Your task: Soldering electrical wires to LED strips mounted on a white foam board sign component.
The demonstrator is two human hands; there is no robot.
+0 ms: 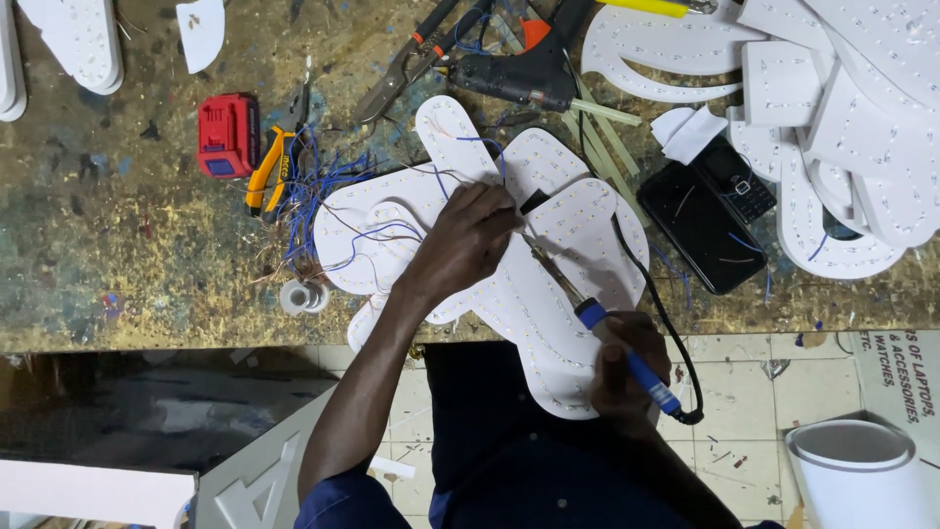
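At the bench edge my right hand (627, 367) grips the blue soldering iron (597, 318), tip on the white LED panel (548, 294); my left hand (465, 240) pinches a blue wire (470, 142). Risk: slipped tip scorches panel or finger. Right: white lettered sign (896, 377). Farther: red box (227, 135).

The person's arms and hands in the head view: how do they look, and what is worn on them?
Both hands are bare, with no gloves, rings or watch to see. The left hand and its forearm are uncovered up to a dark blue sleeve rolled near the elbow. The right hand is bare too; its arm lies against dark blue clothing, so its sleeve cannot be told.
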